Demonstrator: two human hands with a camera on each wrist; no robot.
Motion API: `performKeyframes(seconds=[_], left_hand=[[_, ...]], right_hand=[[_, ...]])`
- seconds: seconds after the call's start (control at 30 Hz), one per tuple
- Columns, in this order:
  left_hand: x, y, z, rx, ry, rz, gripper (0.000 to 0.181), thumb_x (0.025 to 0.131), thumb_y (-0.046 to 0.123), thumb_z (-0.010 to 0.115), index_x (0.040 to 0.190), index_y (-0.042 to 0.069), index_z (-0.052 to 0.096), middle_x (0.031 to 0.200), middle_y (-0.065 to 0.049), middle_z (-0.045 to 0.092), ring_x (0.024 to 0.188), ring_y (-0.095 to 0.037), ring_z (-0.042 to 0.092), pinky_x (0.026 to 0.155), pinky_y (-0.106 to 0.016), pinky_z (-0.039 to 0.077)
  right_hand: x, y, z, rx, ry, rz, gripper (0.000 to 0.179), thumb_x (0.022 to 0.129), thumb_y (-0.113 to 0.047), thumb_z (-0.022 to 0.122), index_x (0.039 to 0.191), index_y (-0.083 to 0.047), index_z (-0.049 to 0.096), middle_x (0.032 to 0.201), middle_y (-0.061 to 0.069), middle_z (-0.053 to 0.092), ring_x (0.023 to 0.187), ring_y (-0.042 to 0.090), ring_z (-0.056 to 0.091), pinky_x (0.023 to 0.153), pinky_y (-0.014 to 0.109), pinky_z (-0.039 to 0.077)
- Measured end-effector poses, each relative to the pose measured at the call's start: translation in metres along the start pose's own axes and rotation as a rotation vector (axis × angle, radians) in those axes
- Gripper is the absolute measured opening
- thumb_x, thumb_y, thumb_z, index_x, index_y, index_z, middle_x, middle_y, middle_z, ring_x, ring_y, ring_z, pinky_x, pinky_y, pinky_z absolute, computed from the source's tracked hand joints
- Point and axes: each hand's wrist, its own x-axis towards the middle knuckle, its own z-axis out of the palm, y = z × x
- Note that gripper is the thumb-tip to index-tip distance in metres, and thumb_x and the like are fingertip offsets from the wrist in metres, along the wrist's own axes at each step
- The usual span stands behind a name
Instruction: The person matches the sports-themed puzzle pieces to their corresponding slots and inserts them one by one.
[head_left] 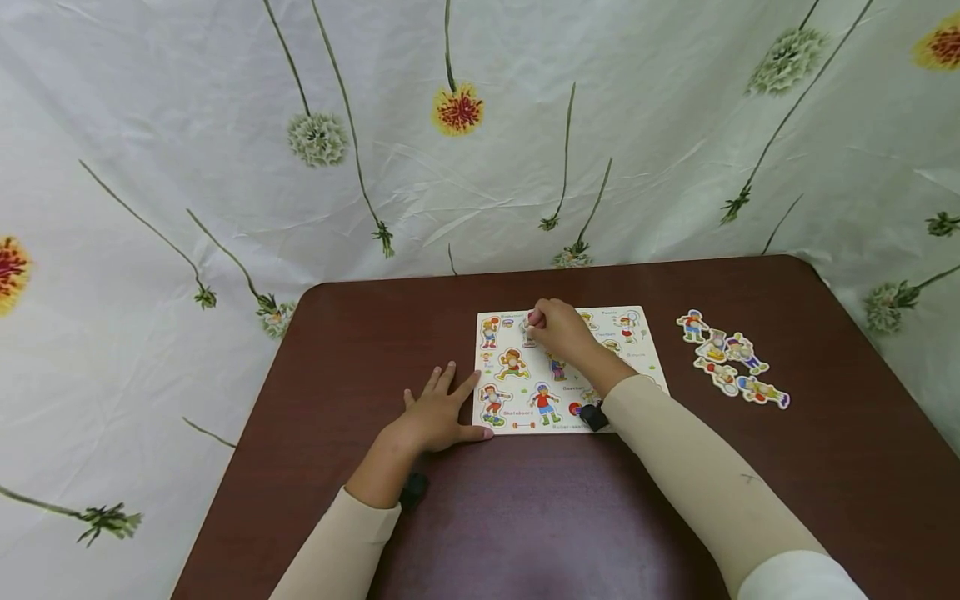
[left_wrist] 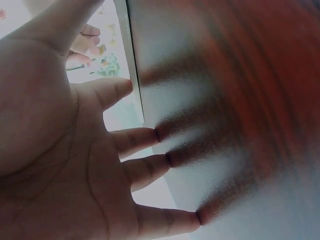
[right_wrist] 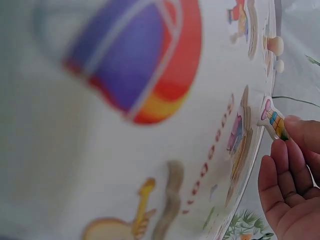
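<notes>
A white puzzle board (head_left: 525, 383) printed with cartoon sports figures lies flat on the table. Over its upper middle part, my right hand (head_left: 562, 333) pinches a small figure-shaped puzzle piece (right_wrist: 274, 120) between thumb and fingers. In the right wrist view the piece shows pink, yellow and blue; the fingers cover part of it. My left hand (head_left: 435, 415) is spread at the board's left side, its thumb on the lower left corner and its index finger at the left edge. The left wrist view shows the other left fingertips touching the tabletop.
Several loose figure pieces (head_left: 723, 375) lie in a cluster on the brown table (head_left: 360, 333), right of the board. A flower-printed white cloth (head_left: 510, 192) hangs behind the table's far edge. My right forearm crosses the board's lower right part.
</notes>
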Motion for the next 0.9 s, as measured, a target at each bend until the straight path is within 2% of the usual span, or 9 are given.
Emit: performKeyframes(seconds=[0.47,0.7,0.9], left_hand=[[-0.002,0.001,-0.002,-0.004,0.009,0.002,0.096,0.085,0.063,0.071,0.162,0.031,0.023,0.171,-0.017,0.008,0.159,-0.04,0.005,0.114,-0.079,0.01],[-0.003,0.001,-0.002,-0.017,0.003,0.0,0.096,0.085,0.062,0.071,0.162,0.032,0.022,0.171,-0.017,0.006,0.159,-0.039,0.003,0.115,-0.079,0.008],[-0.002,0.001,-0.001,-0.019,0.006,0.0,0.096,0.086,0.062,0.071,0.162,0.032,0.023,0.171,-0.016,0.006,0.159,-0.039,0.003,0.114,-0.079,0.009]], right_hand=[[0.012,-0.007,0.0,-0.129,-0.068,-0.003,0.01,0.098,-0.015,0.065,0.092,-0.008,0.06,0.089,0.007,0.057,0.08,0.021,0.053,0.07,0.032,0.043],[0.019,-0.003,0.002,-0.112,-0.143,0.029,0.008,0.1,-0.015,0.063,0.096,-0.009,0.061,0.095,0.009,0.064,0.077,0.02,0.055,0.067,0.031,0.045],[0.02,-0.003,0.004,-0.096,-0.169,0.05,0.008,0.101,-0.016,0.062,0.1,-0.009,0.06,0.097,0.01,0.065,0.076,0.02,0.055,0.066,0.03,0.045]])
